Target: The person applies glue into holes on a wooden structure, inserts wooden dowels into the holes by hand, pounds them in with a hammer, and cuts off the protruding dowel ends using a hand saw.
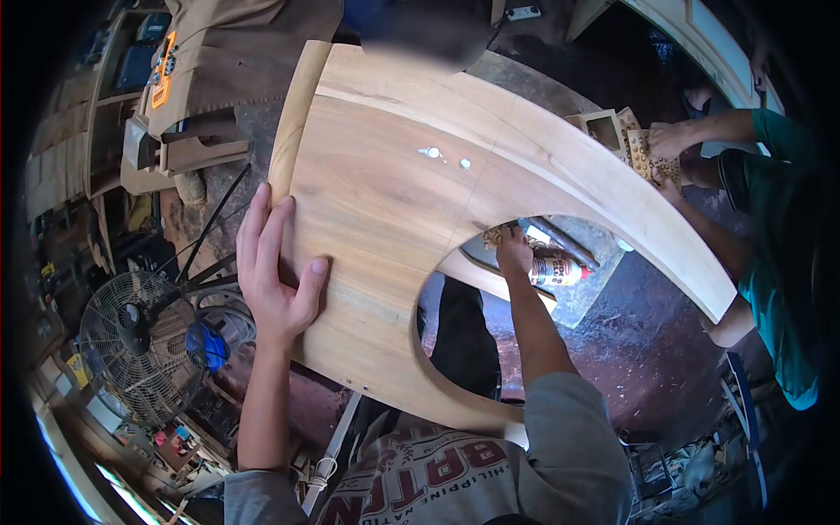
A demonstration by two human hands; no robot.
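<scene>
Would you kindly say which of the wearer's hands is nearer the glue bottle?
Right: the right hand is beside the glue bottle; the left hand is farther off, at the wooden panel.

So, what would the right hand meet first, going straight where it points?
The right hand would probably meet the small tan pieces beside it first; then perhaps the large light-brown wooden panel, though depth is unclear.

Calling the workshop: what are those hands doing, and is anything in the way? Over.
Left hand on edge of panel. Right hand beside glue bottle, grip unclear. Panel: big curved cutout. Bottle perhaps in the way.
</scene>
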